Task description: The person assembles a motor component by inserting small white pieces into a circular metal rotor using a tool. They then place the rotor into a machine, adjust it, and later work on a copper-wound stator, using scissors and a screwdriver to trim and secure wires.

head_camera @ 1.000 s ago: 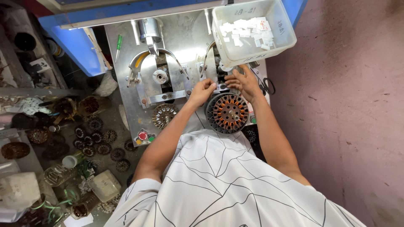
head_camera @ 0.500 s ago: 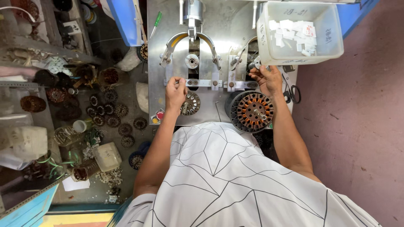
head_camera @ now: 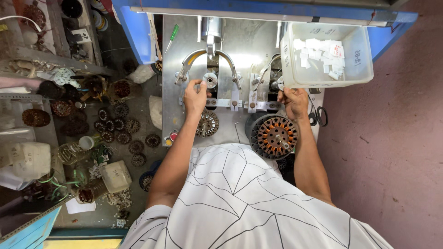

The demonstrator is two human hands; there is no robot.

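Note:
My left hand point(head_camera: 195, 97) rests on the metal machine plate point(head_camera: 249, 50), its fingertips beside a small round spindle point(head_camera: 211, 80) under a curved metal arch. An empty toothed stator core point(head_camera: 207, 123) lies just below that hand. My right hand point(head_camera: 294, 102) reaches up to the machine fittings under the edge of a clear plastic bin point(head_camera: 326, 56); its fingers are curled, and what they grip is hidden. A large round stator with copper windings point(head_camera: 276, 137) sits just below my right wrist.
The clear bin holds several white paper slips. Black scissors point(head_camera: 319, 115) lie right of my right hand. A green screwdriver point(head_camera: 171, 37) lies at the plate's top left. Several stator cores and jars litter the floor point(head_camera: 120, 124) at left. A blue cabinet point(head_camera: 134, 27) borders the plate.
My left hand has moved up from beside the empty core to the small spindle. My right hand stays by the fittings above the wound stator. The view has shifted.

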